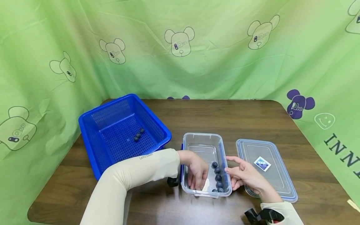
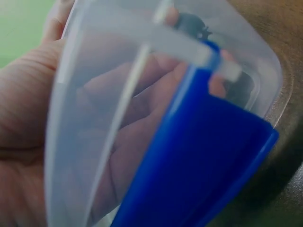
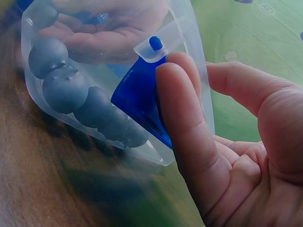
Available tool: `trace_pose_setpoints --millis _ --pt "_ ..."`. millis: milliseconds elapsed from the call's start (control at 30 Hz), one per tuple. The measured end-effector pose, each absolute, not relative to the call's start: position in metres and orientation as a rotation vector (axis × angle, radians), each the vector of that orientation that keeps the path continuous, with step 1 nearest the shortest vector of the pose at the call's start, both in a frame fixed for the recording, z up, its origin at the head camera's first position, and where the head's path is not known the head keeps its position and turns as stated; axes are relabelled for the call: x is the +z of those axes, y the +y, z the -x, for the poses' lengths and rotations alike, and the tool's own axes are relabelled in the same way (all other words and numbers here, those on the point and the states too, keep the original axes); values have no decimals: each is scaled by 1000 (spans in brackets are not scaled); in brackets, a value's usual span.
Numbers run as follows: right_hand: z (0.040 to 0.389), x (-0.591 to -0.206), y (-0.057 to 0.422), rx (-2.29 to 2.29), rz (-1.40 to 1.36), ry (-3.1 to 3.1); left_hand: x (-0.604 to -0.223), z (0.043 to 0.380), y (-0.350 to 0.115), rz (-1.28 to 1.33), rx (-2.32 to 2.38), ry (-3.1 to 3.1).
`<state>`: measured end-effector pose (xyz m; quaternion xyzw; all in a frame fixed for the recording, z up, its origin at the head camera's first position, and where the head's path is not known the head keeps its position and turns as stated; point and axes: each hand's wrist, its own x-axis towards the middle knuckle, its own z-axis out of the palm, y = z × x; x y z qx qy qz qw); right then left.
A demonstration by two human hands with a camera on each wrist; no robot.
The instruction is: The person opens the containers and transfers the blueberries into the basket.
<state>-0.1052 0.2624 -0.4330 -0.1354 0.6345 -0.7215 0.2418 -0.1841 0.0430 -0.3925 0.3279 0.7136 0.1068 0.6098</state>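
A clear plastic food container [image 1: 201, 137] stands mid-table. My left hand [image 1: 197, 170] reaches down inside its near left corner with fingers bunched. Through the wall, the left wrist view shows a dark blueberry [image 2: 191, 26] between those fingertips, and another dark round shape beside them. Most of that corner is hidden by the hand. Along the right wall runs a row of several blueberries [image 1: 218, 177]. My right hand [image 1: 246, 175] rests its fingertips against the outside of the right wall, beside a hanging blue latch [image 3: 142, 92]; the fingers are extended, not wrapped round the container.
At the back left stands a blue perforated basket [image 1: 98, 150] with a few blueberries [image 1: 139, 135] on its floor. The container's lid [image 1: 277, 170], with a blue-and-white sticker, lies flat on the right. A green printed curtain [image 1: 213, 68] surrounds the wooden table [image 1: 211, 115].
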Motion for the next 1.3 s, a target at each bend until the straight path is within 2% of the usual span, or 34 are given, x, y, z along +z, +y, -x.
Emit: trace_pose_setpoints --millis 867,1300 --pt "105 -433 261 -1961 363 1746 -354 215 16 -758 729 1675" --pt "106 -431 260 -1957 363 1790 -334 232 -23 -768 892 1738"
